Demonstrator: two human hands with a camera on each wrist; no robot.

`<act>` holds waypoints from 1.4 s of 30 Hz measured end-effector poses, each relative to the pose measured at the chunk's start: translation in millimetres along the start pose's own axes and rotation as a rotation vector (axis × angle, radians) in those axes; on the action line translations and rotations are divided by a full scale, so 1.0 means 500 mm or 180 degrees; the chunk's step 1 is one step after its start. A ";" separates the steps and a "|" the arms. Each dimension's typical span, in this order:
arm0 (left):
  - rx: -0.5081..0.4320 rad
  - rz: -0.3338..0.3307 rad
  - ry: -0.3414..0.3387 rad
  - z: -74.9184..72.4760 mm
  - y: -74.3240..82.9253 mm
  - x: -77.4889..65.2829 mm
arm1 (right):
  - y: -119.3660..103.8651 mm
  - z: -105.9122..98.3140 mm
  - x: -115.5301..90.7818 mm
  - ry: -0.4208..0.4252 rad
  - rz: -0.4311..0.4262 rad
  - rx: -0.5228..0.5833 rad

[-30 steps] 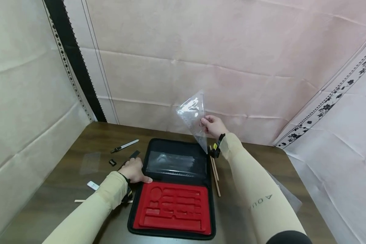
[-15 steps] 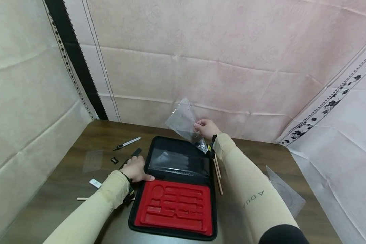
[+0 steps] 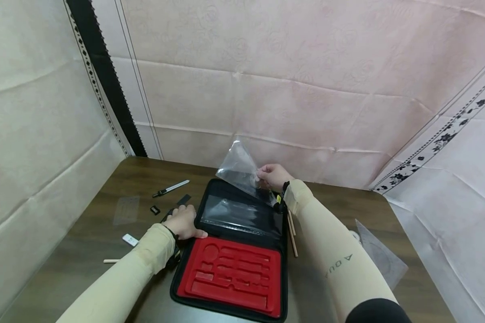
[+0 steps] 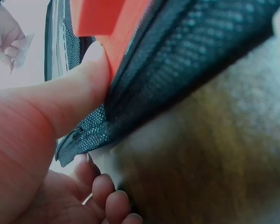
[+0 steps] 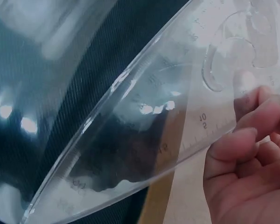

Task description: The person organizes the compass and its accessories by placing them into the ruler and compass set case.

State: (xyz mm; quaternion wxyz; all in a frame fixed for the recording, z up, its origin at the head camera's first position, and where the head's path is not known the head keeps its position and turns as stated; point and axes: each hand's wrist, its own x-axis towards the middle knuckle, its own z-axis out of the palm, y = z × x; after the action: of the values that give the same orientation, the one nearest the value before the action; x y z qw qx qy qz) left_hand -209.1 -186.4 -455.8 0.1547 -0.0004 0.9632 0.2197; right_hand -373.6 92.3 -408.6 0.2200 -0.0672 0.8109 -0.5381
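Note:
In the head view an open black zip case lies on the table, its lid folded back. Its lower half holds a red moulded tray with shaped hollows. My left hand grips the case's left side; in the left wrist view the thumb lies over the zip edge, and the fingers are beneath. My right hand pinches a clear set square by one edge, tilted above the lid. Scale marks and a curved cutout on it show in the right wrist view. A clear pocket lines the lid.
Left of the case lie a slim silver-and-black tool, a small black block, a clear template and a white eraser. Wooden pencils lie right of it. Another clear triangular sheet sits farther right.
The set square has moved left and down, from above the lid's right corner to closer over the lid, and it leans more. My left hand keeps its grip on the case.

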 end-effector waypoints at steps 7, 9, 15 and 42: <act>-0.0021 -0.0025 -0.0003 0.005 -0.003 0.006 | 0.010 0.006 0.006 0.0117 -0.0010 -0.0213; -0.0023 -0.0018 -0.0012 0.005 -0.004 0.007 | 0.016 0.006 0.007 0.0132 -0.0027 -0.0397; 0.0018 -0.0020 -0.0030 0.005 -0.004 0.006 | 0.027 0.017 0.001 0.0134 -0.0349 -0.1756; 0.0068 0.0108 -0.0014 0.020 0.067 -0.031 | 0.083 0.108 -0.008 0.0457 -0.0134 -0.2119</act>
State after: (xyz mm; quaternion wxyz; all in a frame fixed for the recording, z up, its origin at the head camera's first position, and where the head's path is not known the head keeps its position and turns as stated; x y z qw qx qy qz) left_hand -193.9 -152.9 -445.4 0.1531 0.0180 0.9651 0.2120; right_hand -341.4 65.3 -462.1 0.1171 -0.1141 0.9539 -0.2517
